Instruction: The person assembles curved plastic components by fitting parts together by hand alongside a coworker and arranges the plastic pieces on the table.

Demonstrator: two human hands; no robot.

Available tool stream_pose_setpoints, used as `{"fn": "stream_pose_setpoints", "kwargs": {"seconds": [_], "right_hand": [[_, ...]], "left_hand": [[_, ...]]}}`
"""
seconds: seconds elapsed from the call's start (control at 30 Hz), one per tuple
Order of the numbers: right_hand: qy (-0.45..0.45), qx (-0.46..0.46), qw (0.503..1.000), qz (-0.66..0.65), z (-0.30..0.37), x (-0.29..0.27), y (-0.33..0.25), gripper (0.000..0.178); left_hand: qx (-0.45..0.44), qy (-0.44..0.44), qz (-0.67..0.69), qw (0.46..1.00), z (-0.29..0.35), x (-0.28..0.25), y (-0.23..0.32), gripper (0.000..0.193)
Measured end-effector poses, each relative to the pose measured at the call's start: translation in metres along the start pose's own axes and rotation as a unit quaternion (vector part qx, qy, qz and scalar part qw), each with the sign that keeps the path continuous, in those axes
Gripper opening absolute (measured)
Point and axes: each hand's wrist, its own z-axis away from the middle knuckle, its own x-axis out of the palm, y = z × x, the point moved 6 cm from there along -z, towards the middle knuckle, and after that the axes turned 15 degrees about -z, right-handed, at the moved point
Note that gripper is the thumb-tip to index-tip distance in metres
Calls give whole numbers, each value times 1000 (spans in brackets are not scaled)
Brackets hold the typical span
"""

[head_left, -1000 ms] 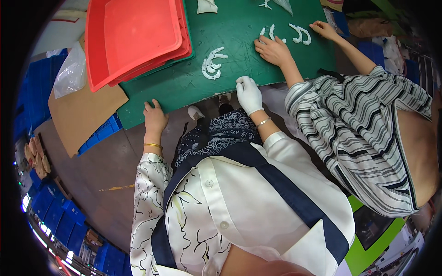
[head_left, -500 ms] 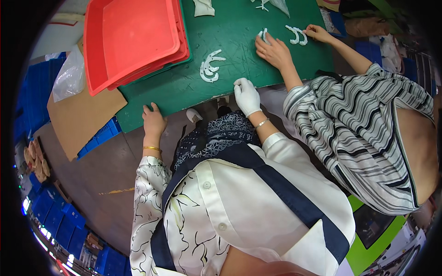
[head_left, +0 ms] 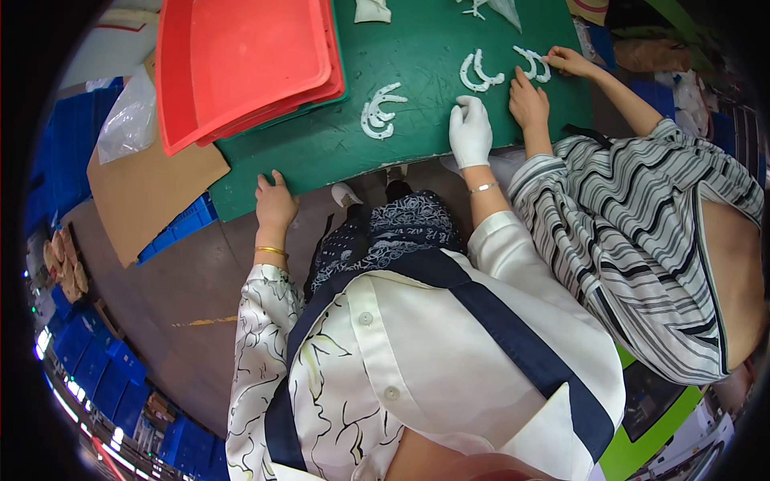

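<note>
My bare left hand (head_left: 275,199) rests at the near edge of the green table (head_left: 313,148), its fingers apart and holding nothing visible. In a white glove, my right hand (head_left: 471,132) is over the near edge with its fingers curled in; whether anything is inside them is hidden. Just beyond its fingertips lies a white curved plastic part (head_left: 468,76) with arched arms. A similar group of white curved parts (head_left: 371,119) lies between my two hands, farther in. At the right, a co-worker's hands (head_left: 531,104) touch another white curved part (head_left: 542,74).
Stacked red trays (head_left: 249,72) occupy the table's left side. Cardboard (head_left: 152,200) and a clear plastic bag (head_left: 128,120) are left of them. A white cloth-like piece (head_left: 372,10) and a plastic bag (head_left: 507,11) lie at the far side. The co-worker in a striped shirt (head_left: 626,240) is close on my right.
My gloved right hand has moved right and away from me, toward the white part. The co-worker's nearer hand has left that part and shifted right. My left hand stays at the table edge.
</note>
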Motion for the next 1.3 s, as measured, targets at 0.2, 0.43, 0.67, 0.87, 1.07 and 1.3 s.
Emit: {"fn": "stream_pose_setpoints", "kwargs": {"seconds": [0.2,0.43,0.67,0.87,1.07,1.3], "right_hand": [[-131,-31,991,-4,11,49,-17,28],[-199,-100,975,9,1,89,-37,36],[-304,-65,950,26,-14,97,-24,24],[-420,189,844,-275,8,110,-10,28],[-347,189,841,-369,1,77,-53,31],[-250,256,887,-294,11,61,-32,43]], "left_hand": [[138,265,199,934,13,-81,81,63],[178,236,261,919,-25,-91,169,66],[183,262,257,912,-31,-86,173,56],[192,287,242,907,-42,-78,172,43],[114,-65,731,669,-52,-50,182,27],[130,-198,902,361,-34,-56,203,26]]}}
